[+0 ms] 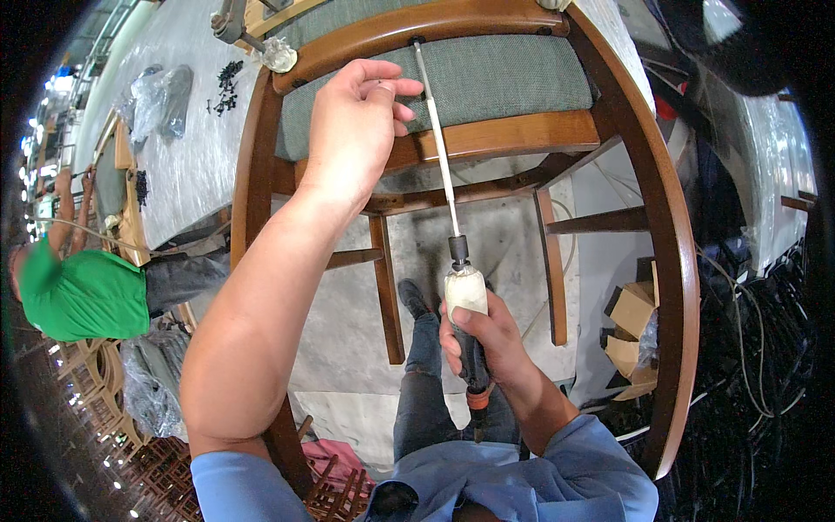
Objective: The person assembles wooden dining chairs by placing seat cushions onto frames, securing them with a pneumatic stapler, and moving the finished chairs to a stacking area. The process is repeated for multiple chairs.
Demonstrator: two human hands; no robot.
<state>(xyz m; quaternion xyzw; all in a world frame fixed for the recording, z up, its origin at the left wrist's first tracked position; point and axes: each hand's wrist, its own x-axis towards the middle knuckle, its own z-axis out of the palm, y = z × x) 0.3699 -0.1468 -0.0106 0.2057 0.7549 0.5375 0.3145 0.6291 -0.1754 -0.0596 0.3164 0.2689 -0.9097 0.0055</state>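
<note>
My right hand (483, 335) grips a long-shafted screwdriver (452, 235), fingers wrapped tight round its handle — the tip set against the wooden chair (626, 148) frame above the green cushion. My left hand (352, 130) rests on the chair's seat rail, fingers loosely curled beside the shaft — the chair lies upturned on the tabletop (187, 165).

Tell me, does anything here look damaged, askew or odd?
Only one oddity: the driver's handle in the right hand is wrapped in whitish cloth. The wooden chair lies tipped on the table, steadied by the left hand.
</note>
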